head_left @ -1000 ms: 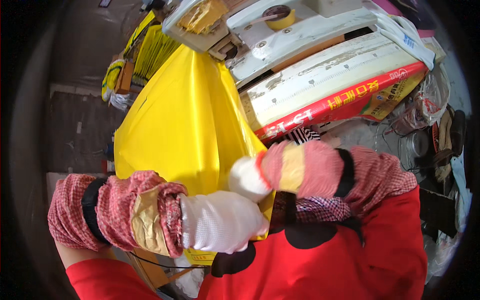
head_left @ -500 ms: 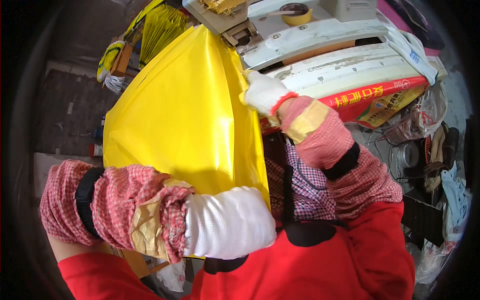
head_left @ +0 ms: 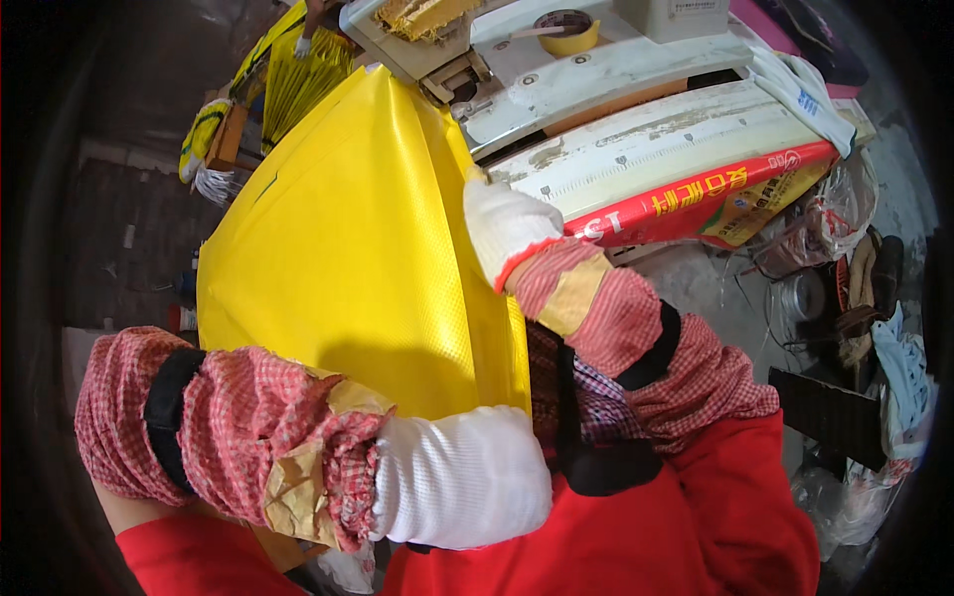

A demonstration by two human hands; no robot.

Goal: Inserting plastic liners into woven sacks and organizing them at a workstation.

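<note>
A large yellow woven-plastic sheet (head_left: 358, 258) stretches from my lap up to a white machine (head_left: 616, 89) at the top. My left hand (head_left: 462, 477), in a white glove with a red checked sleeve, grips the sheet's near bottom edge. My right hand (head_left: 507, 223), gloved the same way, holds the sheet's right edge further up, close to the machine's front. The fingers of both hands are hidden behind or curled around the yellow material.
A roll of yellow tape (head_left: 566, 30) lies on the machine top. A red and white bar (head_left: 696, 194) runs along the machine's front. More yellow sheets (head_left: 298, 79) are piled at the top left. Bags, cloth and clutter (head_left: 855, 298) fill the floor at right.
My right hand has slid up the sheet's right edge from beside my left hand toward the machine. The sheet now lies more spread out. My left hand stayed low.
</note>
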